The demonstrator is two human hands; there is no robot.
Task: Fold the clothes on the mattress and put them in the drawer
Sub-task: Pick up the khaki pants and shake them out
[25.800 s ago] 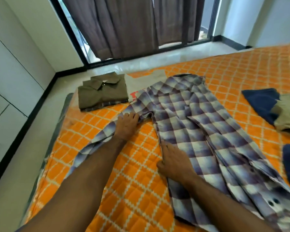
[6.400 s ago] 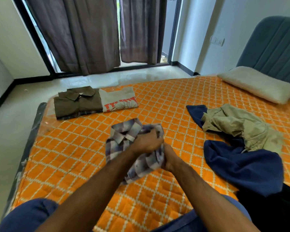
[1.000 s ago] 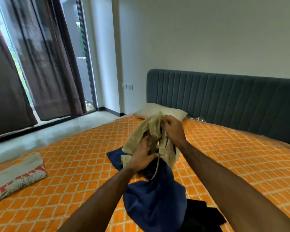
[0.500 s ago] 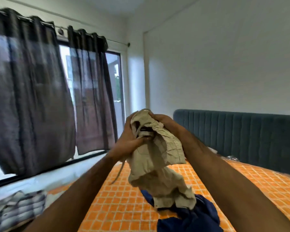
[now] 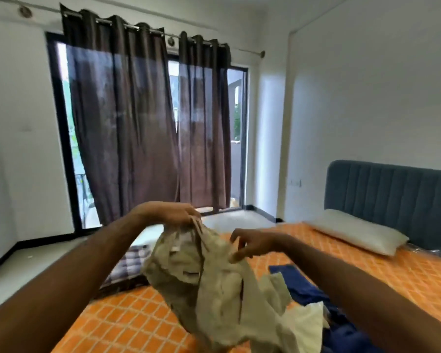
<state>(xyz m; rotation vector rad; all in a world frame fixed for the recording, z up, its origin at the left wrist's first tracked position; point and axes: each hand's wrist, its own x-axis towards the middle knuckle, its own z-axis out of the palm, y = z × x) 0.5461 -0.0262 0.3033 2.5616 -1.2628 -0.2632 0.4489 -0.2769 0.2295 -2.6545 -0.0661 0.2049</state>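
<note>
**Holding crumpled khaki garment above the orange mattress**

Gripping the top edge of a crumpled khaki cotton garment, the left hand bunches the cloth between curled fingers at the highest point of the fabric. The right hand pinches another part of the same edge, a little lower and to the right, with thumb and fingertips drawn together on the cloth. Both hands are therefore grasping the garment, none of their fingers spread flat.

The garment hangs in the air between the two forearms, above the orange quilted mattress with its pale diamond stitching. The cloth is a dull olive-beige, heavily creased and twisted, with a seam running down its middle and a small dark slit low on the right side. A lighter, cream-coloured part of it trails at the bottom right. What kind of garment it is cannot be told from the folds.

Below and to the right, a rumpled navy blue cloth lies on the mattress. Behind the left forearm, near the far edge of the mattress, a folded purple-and-white checked shirt rests on a stack. A long cream pillow lies against the grey-blue ribbed upholstered headboard. Brown eyelet curtains hang over the black-framed glass door.
</note>
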